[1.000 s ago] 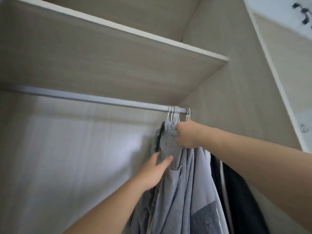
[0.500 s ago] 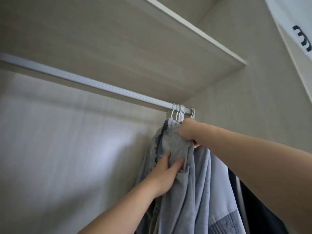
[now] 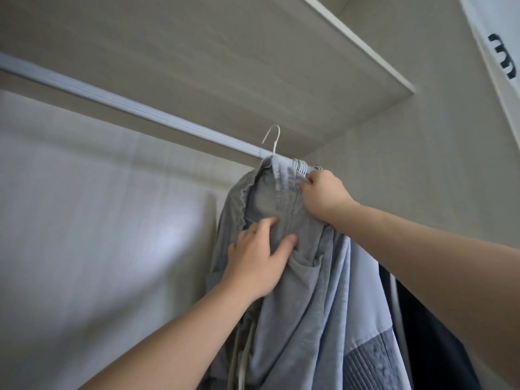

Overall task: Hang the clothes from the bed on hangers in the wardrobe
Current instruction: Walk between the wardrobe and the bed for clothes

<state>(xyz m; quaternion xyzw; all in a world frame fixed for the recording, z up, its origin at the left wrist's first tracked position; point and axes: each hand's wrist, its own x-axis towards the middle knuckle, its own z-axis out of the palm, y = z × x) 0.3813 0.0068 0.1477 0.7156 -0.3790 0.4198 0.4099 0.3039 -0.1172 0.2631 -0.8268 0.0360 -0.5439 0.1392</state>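
Grey-blue crumpled cotton garment (image 3: 281, 209) hangs bunched towards the right end of the pale wood-grain wardrobe (image 3: 422, 164), its top just under the rail, with both hands on it. The fingers of the left hand (image 3: 259, 257) lie spread and fairly straight. The thumb is set apart to the right, and the hand presses flat on the cloth beside a frilled edge. The fingers of the right hand (image 3: 323, 198) are curled and pinch the upper right edge of the grey-blue garment, close beneath the rail. Whether they also hold the hanger's wire under the cloth, I cannot tell.

A thin white wire hanger (image 3: 273, 139) rises from the garment's top with only its hook showing. The hook stands up above the pale grey ribbed metal rail (image 3: 140, 108) rather than sitting on it. Just to the right, a tight cluster of white hanger hooks (image 3: 301, 168) sits on the rail, right above the right hand's fingertips.

Below the right forearm hangs a light blue shirt (image 3: 351, 305) with a darker pleated panel. Beside it, further right, is a dark navy garment (image 3: 436, 347). Pale drawstring cords (image 3: 239, 361) dangle under the left wrist. A flat wooden shelf (image 3: 197, 52) spans the wardrobe above the rail.
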